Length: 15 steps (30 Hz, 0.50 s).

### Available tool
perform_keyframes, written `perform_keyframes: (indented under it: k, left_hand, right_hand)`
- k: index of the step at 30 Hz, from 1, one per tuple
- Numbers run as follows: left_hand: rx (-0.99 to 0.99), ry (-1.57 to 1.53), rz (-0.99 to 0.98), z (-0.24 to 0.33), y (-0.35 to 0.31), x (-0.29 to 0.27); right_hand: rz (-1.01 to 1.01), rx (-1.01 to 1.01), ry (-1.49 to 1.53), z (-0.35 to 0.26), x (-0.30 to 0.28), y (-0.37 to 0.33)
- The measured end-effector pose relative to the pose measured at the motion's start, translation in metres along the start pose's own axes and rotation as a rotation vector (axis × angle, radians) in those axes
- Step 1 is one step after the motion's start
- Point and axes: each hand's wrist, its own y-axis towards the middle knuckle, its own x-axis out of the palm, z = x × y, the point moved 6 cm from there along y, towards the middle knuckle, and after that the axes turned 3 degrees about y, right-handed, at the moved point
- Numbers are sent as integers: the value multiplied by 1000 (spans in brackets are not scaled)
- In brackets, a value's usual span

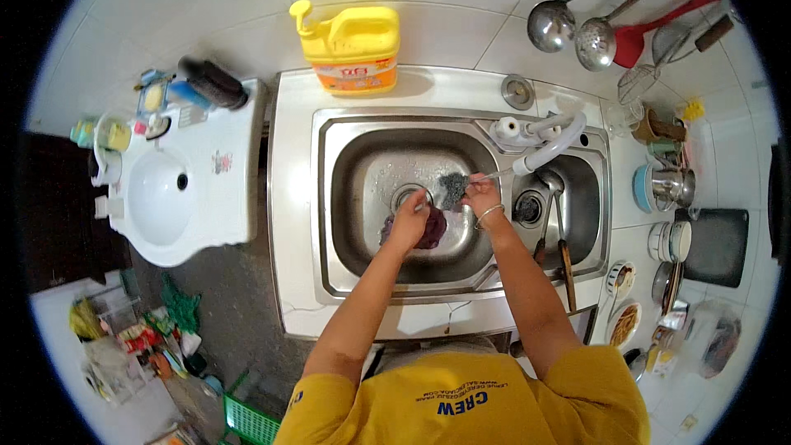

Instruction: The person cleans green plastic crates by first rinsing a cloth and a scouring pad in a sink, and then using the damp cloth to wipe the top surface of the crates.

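My right hand (480, 194), a bracelet on its wrist, holds a dark grey scouring pad (452, 189) by its edge over the large basin of the steel sink (350, 198). A thin stream from the white faucet (550, 148) runs down beside it. Slightly lower and to the left is my left hand (410, 217), its thumb and fingers a little apart, with nothing visible between them. Beneath it a dark purple cloth (432, 232) lies on the basin floor near the drain, partly covered by the hand.
A yellow jug (352, 53) stands behind the sink. Long-handled utensils (565, 255) rest in the small right basin, handles over the front edge. Ladles (551, 26) hang at the upper right. Bowls and plates (624, 323) crowd the right counter; a white washbasin (161, 198) stands left.
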Motion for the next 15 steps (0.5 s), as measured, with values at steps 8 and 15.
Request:
perform_keyframes:
  k: [8,15]
  left_hand:
    - [-195,-715,35,65,7,62]
    - [-11,-360,140,71,38,67]
  right_hand:
    - [-260,-152,-37,-53,38,-69]
    - [121,-675,-402,-85,-14,-104]
